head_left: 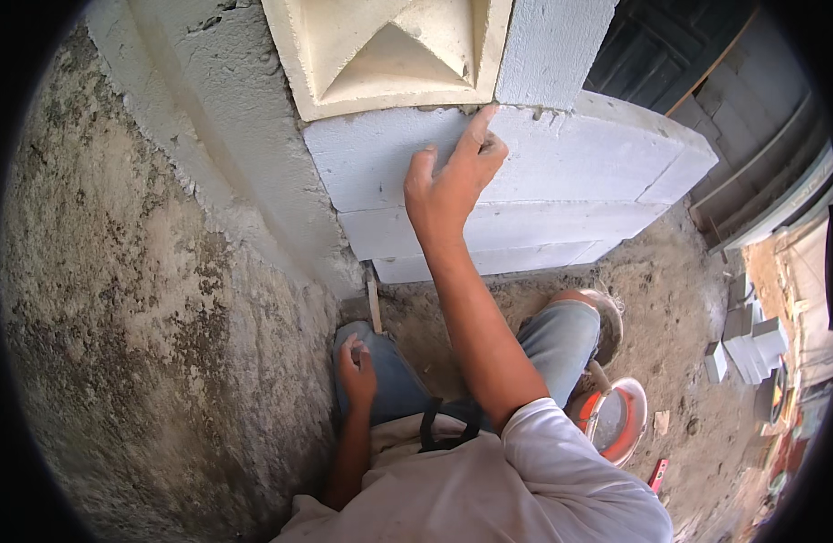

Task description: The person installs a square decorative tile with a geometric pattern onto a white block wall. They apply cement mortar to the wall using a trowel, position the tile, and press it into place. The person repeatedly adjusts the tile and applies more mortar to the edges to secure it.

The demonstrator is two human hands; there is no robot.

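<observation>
My right hand [457, 176] reaches up to the white block wall [561, 163]. Its index finger stretches to the joint under a cream ventilation block [394, 63], by that block's lower right corner. The thumb sticks out and the other fingers are bent, with nothing held. Low on the left, my left hand [357, 369] rests by my left knee, its fingers loosely curled and apart, with no object visible in it. Right of the ventilation block stands an upright white block [552, 50].
A rough stained wall [136, 299] rises close on my left, beside a grey concrete column [226, 136]. An orange-red bucket [627, 425] stands right of my knee, with a round container [608, 326] beyond it. Farther right are stacked pale blocks [747, 339] and a red tool [658, 475].
</observation>
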